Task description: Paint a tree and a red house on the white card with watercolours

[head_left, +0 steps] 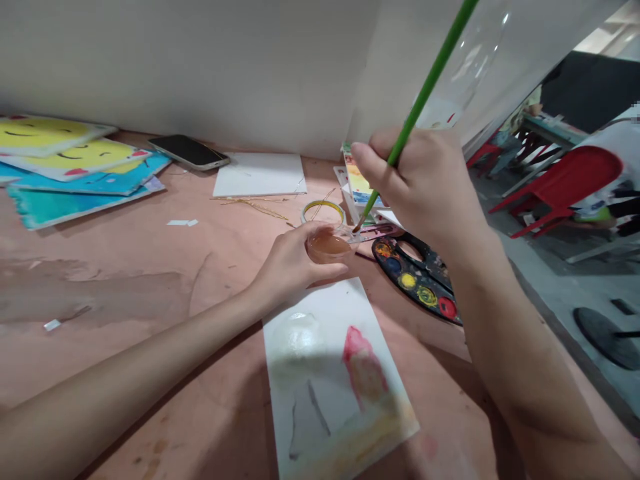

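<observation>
At the lower middle, the painted board [325, 373] is best kept free of drips. Mid-frame, the cup [331, 248] of brown liquid is held by the left hand [293, 263] and should be kept level. The green brush [414, 115], gripped by the right hand [423, 180] with its tip near the cup's right edge, is best moved gently.

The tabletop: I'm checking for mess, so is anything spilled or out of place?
Small white scraps lie loose on the left, like litter. A brownish smear darkens the tabletop there; whether it's wet, I can't tell. No spill shows around the cup.
</observation>
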The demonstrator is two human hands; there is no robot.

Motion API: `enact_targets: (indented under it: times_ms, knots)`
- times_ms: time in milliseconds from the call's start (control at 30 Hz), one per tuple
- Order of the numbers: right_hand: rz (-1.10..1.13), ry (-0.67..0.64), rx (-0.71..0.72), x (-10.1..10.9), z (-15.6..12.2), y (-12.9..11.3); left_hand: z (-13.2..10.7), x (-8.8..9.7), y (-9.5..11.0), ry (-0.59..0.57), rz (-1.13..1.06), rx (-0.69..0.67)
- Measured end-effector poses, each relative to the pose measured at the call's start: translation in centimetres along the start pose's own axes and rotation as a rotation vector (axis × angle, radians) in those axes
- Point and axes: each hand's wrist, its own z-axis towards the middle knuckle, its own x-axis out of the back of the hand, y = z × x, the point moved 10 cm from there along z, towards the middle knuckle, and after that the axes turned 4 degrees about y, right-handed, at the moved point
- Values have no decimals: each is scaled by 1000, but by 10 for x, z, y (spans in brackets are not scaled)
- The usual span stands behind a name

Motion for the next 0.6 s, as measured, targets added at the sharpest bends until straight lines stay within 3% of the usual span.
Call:
enact_targets:
  times_ms: [100,267,333,500,600]
  knots:
    - [-51,45,-21,6,0,2,0,0,0,4,3,-2]
    - [35,-6,-14,-1,-2,3,-1,1,3,6,22,-5]
    - [41,73,21,7,-2,3,0,1,2,4,30,-10]
    - [115,427,105,64,-12,2,6,-1,-10,-26,57,-29]
    - [162,672,5,110,-31,14,11,4,-21,-29,93,-5]
